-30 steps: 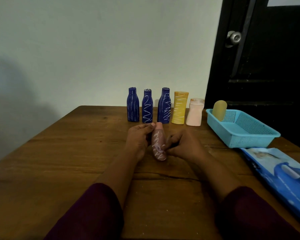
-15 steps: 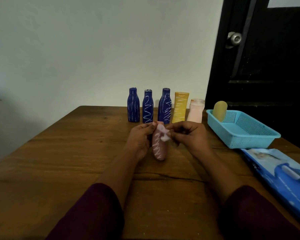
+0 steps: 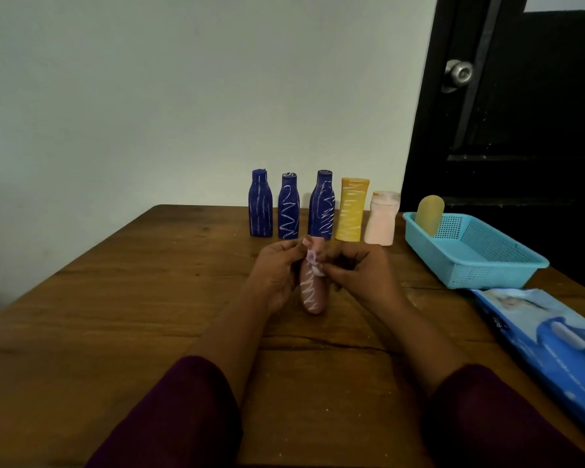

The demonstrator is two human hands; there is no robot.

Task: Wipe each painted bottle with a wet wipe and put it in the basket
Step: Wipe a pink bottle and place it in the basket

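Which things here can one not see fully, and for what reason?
1. Head view: the left side of the pink bottle is covered by the left hand gripping it.
2. Head view: most of the wet wipe is bunched under the right hand pinching it.
3. Head view: the wipes pack is cut off by the right edge, and its print is blurred.
4. Head view: the base of the pale bottle is behind the basket wall.

We can read no word, brand or number anywhere. The blue wipe pack [image 3: 537,329], lying on the surface [image 3: 132,298] just in front of the basket [image 3: 480,265], carries some print near its left edge, too small and blurred for us to make out. The white marks on the row of bottles [image 3: 322,211] left of the basket and on the pink bottle [image 3: 313,295] are painted squiggles, not letters.
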